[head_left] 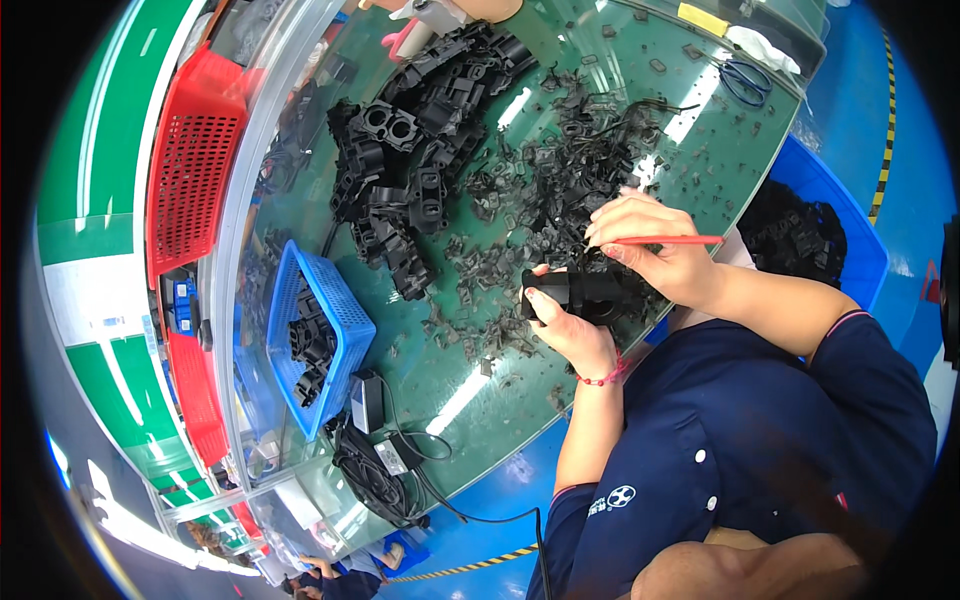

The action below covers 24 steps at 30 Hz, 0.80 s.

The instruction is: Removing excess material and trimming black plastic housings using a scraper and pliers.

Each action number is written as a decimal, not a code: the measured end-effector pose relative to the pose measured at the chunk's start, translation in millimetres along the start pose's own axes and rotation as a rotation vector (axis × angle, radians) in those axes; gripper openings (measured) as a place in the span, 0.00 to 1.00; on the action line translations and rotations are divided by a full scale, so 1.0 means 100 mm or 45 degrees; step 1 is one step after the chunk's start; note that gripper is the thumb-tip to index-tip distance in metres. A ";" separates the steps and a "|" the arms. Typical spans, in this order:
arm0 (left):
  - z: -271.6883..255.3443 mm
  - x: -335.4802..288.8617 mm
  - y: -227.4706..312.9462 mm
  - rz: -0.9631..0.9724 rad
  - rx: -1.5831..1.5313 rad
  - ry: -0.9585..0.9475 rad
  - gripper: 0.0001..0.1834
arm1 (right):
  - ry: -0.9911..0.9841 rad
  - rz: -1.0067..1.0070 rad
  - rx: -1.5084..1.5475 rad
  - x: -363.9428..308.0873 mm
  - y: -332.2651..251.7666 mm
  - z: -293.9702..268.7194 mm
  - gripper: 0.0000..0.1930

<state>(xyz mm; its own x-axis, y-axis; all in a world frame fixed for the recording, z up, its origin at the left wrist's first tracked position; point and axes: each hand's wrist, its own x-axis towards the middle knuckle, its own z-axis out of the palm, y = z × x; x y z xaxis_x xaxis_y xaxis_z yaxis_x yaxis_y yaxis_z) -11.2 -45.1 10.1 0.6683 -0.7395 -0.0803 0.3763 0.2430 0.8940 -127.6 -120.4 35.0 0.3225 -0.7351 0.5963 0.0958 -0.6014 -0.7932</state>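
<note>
Green tabletop [520,400] strewn with black scraps [575,165]. Left hand [572,335] curled around black part [598,290], near edge; right hand [665,250] pinches red tool [685,240] beside it. Seemingly mid-work; far black heap [430,195], blue basket [345,308] at left: cannot tell if finished.

On my remote feed, a green tabletop [520,395] is reflecting bright light strips [690,112]; beyond it I'm seeing blue floor [850,90] spreading, yellow-and-black tape [885,130] striping it, and a green-and-white surface [115,170] running along the left.
</note>
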 end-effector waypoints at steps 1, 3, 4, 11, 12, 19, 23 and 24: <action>0.00 0.00 0.01 -0.014 -0.041 -0.019 0.26 | -0.003 0.067 0.055 -0.02 0.00 0.00 0.04; 0.00 0.00 0.01 -0.004 -0.024 -0.015 0.27 | -0.010 0.201 0.167 -0.11 -0.03 0.01 0.05; 0.00 0.00 0.01 0.002 -0.015 -0.011 0.28 | -0.020 0.317 0.249 -0.12 -0.05 0.00 0.06; -0.02 0.00 0.06 -0.055 -0.318 -0.099 0.22 | -0.036 0.729 0.653 -0.14 0.00 -0.24 0.15; 0.00 0.00 0.07 -0.018 -0.333 -0.121 0.22 | -0.006 0.675 0.594 -0.14 0.02 -0.22 0.15; 0.11 -0.09 0.04 0.120 -0.323 -0.405 0.27 | -0.231 0.264 0.156 -0.11 -0.04 -0.17 0.24; 0.02 -0.13 0.07 -0.069 -0.167 -0.547 0.32 | -0.193 0.088 -0.045 -0.06 0.10 -0.29 0.19; 0.01 -0.14 0.13 -0.168 -0.146 -0.544 0.34 | -0.200 0.042 -0.071 -0.03 0.10 -0.31 0.18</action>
<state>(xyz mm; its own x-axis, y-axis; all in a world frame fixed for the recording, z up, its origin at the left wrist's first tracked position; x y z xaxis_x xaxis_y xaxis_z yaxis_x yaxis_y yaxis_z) -16.0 -32.0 23.2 0.2943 -0.9555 0.0202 0.5253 0.1794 0.8318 -157.0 -133.9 28.8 0.4681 -0.6992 0.5403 0.0321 -0.5976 -0.8012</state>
